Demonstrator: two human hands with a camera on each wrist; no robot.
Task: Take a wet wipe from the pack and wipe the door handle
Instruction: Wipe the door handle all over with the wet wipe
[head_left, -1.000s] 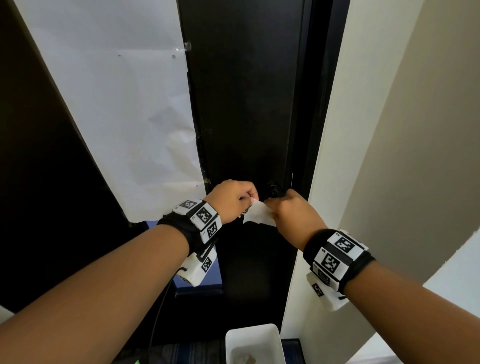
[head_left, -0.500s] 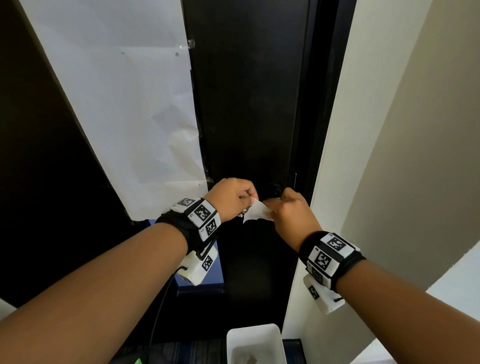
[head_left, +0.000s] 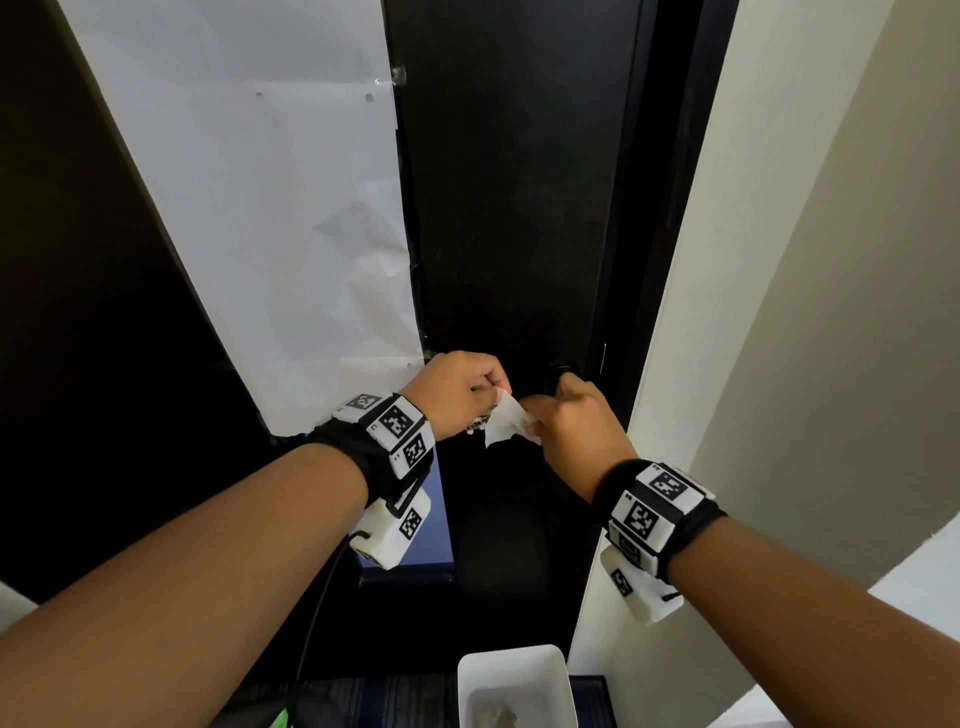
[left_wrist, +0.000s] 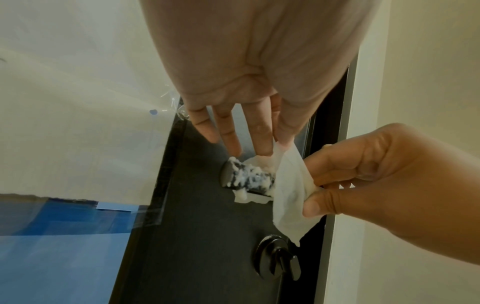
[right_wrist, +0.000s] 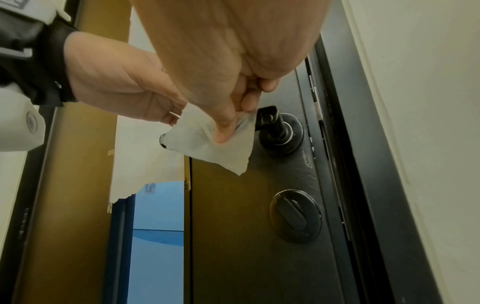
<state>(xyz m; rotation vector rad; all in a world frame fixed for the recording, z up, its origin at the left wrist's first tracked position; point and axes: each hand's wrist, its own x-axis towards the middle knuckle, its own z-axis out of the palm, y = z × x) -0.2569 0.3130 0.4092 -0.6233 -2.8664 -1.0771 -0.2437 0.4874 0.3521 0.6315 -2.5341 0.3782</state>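
Note:
A white wet wipe (head_left: 506, 423) hangs stretched between my two hands in front of the black door. My left hand (head_left: 457, 395) pinches its upper corner between thumb and forefinger (left_wrist: 279, 144). My right hand (head_left: 571, 421) pinches the wipe's (right_wrist: 207, 142) other side with thumb and fingers (right_wrist: 226, 127). The black lever door handle (left_wrist: 246, 176) sits just behind the wipe (left_wrist: 288, 185), and its free end is flecked with white residue. From the right wrist the handle's neck and round base (right_wrist: 278, 127) show beside the wipe.
A round thumb-turn lock (right_wrist: 294, 216) sits below the handle. White paper (head_left: 285, 234) is taped over the panel left of the door. The cream wall and door frame (head_left: 779, 312) stand close on the right. A white bin (head_left: 514, 686) stands on the floor below.
My right hand has edged slightly up and left toward the handle. Both hands still hold the wipe between them.

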